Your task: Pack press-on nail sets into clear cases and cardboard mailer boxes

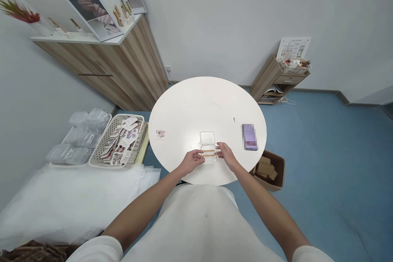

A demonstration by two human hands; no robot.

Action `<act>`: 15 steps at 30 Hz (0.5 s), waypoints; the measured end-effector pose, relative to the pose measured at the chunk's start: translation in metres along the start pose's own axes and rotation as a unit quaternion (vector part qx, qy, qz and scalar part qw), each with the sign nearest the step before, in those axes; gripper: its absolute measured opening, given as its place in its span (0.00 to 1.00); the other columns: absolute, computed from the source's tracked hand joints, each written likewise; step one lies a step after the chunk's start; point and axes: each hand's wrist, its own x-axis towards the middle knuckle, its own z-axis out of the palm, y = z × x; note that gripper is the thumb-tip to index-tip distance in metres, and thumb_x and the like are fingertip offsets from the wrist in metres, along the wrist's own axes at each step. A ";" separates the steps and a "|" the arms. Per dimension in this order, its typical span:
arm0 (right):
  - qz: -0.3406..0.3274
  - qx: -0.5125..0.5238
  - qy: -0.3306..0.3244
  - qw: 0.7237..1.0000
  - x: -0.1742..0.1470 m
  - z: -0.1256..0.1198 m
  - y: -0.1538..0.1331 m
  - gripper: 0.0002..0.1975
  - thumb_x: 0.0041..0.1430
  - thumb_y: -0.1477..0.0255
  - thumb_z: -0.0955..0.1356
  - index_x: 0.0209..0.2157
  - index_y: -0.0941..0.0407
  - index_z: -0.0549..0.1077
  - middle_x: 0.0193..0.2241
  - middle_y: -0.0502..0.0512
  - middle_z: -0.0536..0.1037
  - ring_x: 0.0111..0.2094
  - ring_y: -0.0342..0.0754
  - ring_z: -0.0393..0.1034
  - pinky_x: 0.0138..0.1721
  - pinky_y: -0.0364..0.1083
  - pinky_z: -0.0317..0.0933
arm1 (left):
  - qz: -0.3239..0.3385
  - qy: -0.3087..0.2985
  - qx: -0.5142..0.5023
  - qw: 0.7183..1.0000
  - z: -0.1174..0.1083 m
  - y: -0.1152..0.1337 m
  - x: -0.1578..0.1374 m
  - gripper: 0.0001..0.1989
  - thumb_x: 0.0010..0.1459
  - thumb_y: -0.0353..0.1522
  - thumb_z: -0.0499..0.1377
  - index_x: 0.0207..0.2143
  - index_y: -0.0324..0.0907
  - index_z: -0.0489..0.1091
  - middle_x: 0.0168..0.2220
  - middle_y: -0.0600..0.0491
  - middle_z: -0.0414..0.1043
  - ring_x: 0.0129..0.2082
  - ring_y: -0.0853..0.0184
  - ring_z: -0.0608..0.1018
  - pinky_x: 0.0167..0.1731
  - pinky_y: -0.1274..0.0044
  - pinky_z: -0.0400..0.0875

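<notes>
A small transparent plastic box [208, 159] lies with its lid raised on the white round table, close to my body. Its hinged lid [207, 137] points away from me. Two thin orange-brown sticks [209, 155] lie crosswise in the lower half; their exact kind is too small to tell. At the box's left side, my left hand [193, 161] grips the edge with curled fingers. My right hand [226, 155] holds the opposite edge between thumb and fingers. A card with small nail-like pieces [160, 134] rests on the table's left part.
A blurred purple pack [249, 136] lies on the round table [208, 98] at right. Beside the table's left edge stand a white basket of printed cards [144, 135] and stacked transparent boxes [76, 139]. A cardboard box [280, 172] sits on the floor at right.
</notes>
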 end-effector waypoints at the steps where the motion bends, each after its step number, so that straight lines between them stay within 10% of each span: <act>1: -0.020 -0.008 -0.002 1.000 -0.009 0.000 0.009 0.23 0.53 0.55 0.59 0.47 0.53 0.62 0.44 0.55 0.68 0.34 0.43 0.68 0.37 0.45 0.61 | -0.001 -0.005 0.002 1.000 0.000 -0.003 0.001 0.21 0.42 0.36 0.63 0.40 0.39 0.65 0.29 0.54 0.70 0.32 0.70 0.74 0.37 0.74 0.66; 15: -0.092 -0.168 0.016 0.981 -0.011 0.010 0.066 0.29 0.48 0.74 0.63 0.54 0.51 0.56 0.42 0.54 0.67 0.31 0.42 0.65 0.38 0.48 0.62 | -0.006 0.023 0.163 0.986 0.003 -0.041 0.026 0.32 0.47 0.30 0.58 0.55 0.44 0.53 0.33 0.54 0.67 0.27 0.73 0.70 0.36 0.75 0.67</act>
